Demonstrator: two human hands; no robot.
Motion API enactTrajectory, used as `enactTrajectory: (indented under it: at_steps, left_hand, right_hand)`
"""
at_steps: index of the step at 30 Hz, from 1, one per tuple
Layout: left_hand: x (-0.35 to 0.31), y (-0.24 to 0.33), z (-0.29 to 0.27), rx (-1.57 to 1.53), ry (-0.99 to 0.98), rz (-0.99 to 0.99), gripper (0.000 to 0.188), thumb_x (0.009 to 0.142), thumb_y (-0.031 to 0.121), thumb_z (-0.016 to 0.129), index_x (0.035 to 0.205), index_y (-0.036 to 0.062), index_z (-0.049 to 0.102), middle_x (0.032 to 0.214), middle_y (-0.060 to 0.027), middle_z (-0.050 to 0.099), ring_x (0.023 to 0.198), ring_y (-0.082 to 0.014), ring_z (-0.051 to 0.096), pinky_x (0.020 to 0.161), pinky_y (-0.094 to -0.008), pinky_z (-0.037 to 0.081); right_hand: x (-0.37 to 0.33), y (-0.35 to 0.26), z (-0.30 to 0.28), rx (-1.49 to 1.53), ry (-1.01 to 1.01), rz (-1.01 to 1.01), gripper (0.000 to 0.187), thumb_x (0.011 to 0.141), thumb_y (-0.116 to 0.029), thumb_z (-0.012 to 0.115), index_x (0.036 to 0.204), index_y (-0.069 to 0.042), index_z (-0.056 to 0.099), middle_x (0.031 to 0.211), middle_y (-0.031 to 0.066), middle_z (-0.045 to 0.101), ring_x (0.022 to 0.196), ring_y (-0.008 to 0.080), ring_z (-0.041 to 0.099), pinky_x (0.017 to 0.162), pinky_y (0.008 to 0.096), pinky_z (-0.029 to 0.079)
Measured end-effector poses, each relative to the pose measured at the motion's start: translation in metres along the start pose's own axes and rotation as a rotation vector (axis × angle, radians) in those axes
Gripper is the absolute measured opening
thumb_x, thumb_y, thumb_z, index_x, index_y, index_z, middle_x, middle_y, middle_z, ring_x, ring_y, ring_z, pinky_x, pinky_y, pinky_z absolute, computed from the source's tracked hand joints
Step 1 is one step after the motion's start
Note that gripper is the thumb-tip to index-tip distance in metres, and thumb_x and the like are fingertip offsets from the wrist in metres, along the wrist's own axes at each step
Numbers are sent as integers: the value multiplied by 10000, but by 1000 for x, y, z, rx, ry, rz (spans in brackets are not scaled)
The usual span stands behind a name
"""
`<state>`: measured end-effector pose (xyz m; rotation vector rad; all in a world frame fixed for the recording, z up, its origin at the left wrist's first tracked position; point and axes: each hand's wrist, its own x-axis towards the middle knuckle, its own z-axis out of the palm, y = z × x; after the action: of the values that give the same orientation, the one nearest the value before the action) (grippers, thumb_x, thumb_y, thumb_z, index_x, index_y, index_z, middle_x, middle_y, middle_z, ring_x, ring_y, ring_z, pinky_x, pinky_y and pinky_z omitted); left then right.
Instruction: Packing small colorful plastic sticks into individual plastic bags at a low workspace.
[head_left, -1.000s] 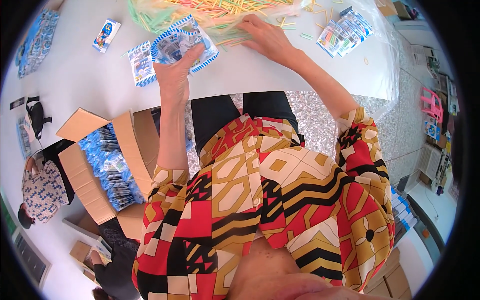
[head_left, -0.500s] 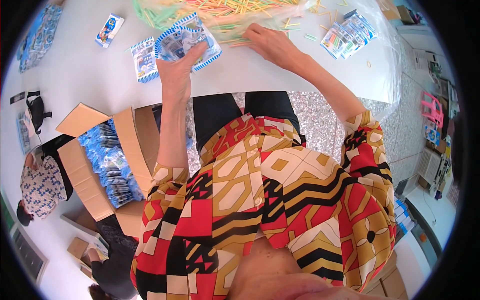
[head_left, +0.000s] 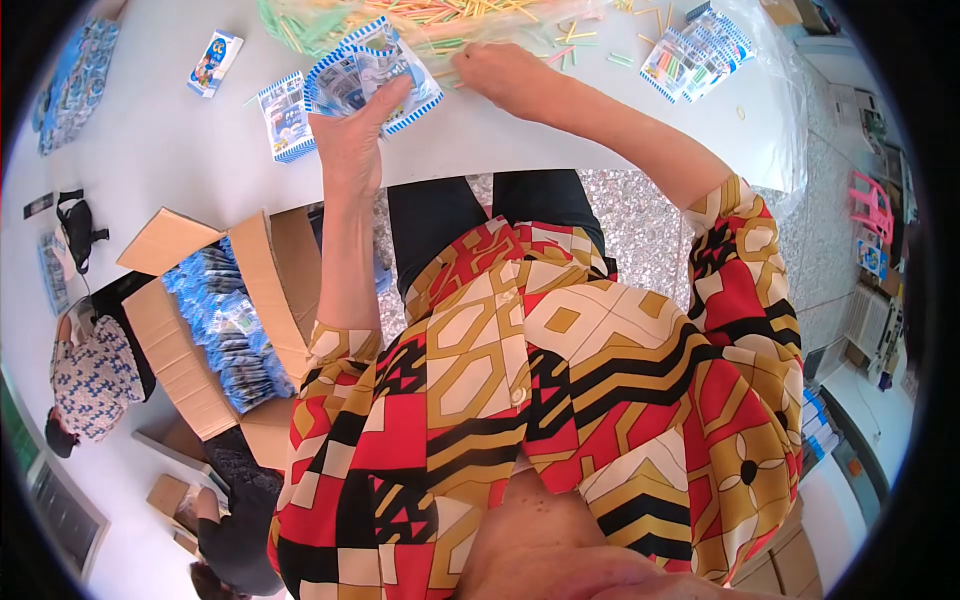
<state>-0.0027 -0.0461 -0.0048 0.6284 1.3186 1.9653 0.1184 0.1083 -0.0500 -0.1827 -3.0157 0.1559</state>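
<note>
Head view: the left hand [head_left: 352, 140] grips a thin blue-and-white printed plastic packet [head_left: 375, 75] above the white table [head_left: 170, 150]. The right hand [head_left: 503, 72] pinches into the heap of thin coloured plastic sticks [head_left: 440, 18]. The packet looks light, flexible and slippery; grip it by an edge. The sticks look light and bendable; pinch them mid-length.

One head-worn fisheye view looks steeply down from above the person's chest, close to the patterned shirt [head_left: 560, 400]. The table [head_left: 180, 150] curves along 12 o'clock, a box [head_left: 215, 330] sits at 9, floor at 3. No second view.
</note>
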Motion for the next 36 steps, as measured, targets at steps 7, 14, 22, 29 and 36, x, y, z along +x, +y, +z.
enactTrajectory:
  at_steps: [7,14,22,29,36]
  left_hand:
    - [-4,0,-1,-27,12,7,410,678,-56,729,1052,-15,565,969,-101,640,854,-171,638,782,-311,526]
    - [0,-5,-4,-19,4,-11,406,676,-13,751,1040,3,574,938,-76,645,834,-161,635,769,-300,527]
    - [4,-12,-1,20,-45,-40,396,679,8,756,1035,14,581,928,-68,645,821,-144,630,756,-292,522]
    - [2,-14,13,25,-74,-63,365,687,18,754,1015,12,593,906,-62,648,807,-136,627,744,-282,520]
    - [-2,-15,20,58,-112,-70,347,697,18,746,1009,1,597,905,-69,649,799,-133,627,740,-281,520]
  right_hand:
    - [3,-15,-5,-67,-67,21,256,697,14,595,915,28,462,804,158,575,786,301,630,658,354,520]
    - [-13,18,10,67,233,-40,184,688,23,562,851,-3,481,782,129,587,660,306,603,618,348,506]
    - [-43,66,-22,1179,215,510,77,786,-46,593,854,-21,567,773,31,585,662,89,567,591,226,483]
    - [-62,80,-15,1152,338,511,41,769,-2,601,781,-7,562,726,39,581,626,108,566,572,236,488]
    - [-71,66,3,645,223,401,137,800,-23,570,935,-15,544,800,55,589,666,102,566,646,247,488]
